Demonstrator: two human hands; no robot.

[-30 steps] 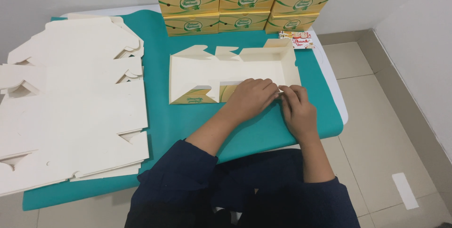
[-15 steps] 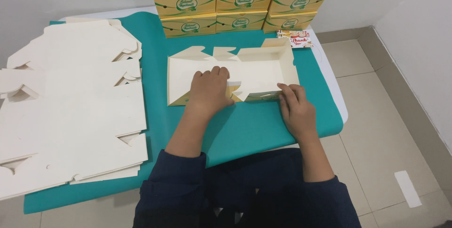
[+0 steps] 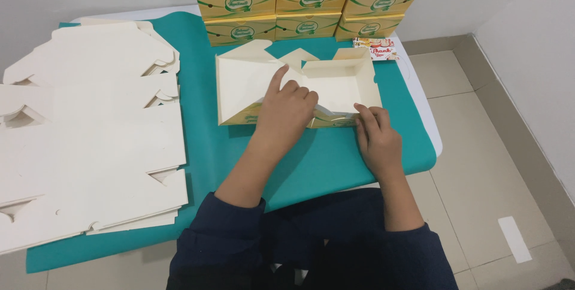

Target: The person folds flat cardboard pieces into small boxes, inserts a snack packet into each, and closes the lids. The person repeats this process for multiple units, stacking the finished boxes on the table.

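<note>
A cream cardboard box [image 3: 341, 83], half folded, lies on the teal mat [image 3: 206, 146]. Its right part forms a shallow tray and its left part [image 3: 242, 86] is a flat lid panel. My left hand [image 3: 286, 110] rests on the box's middle, index finger pointing up along the fold, knuckles pressing the front wall. My right hand [image 3: 376, 137] pinches the box's front right edge with its fingertips. Both forearms come out of dark blue sleeves.
A spread of flat cream box blanks [image 3: 90, 128] covers the mat's left half. Stacked folded boxes with green and yellow print [image 3: 305, 2] line the far edge. A small printed card [image 3: 374, 45] lies beside them. Tiled floor [image 3: 485, 146] drops away on the right.
My left hand moved from the front edge next to my right hand to the box's middle. The left lid panel now lies flatter. My right hand stayed at the front right edge.
</note>
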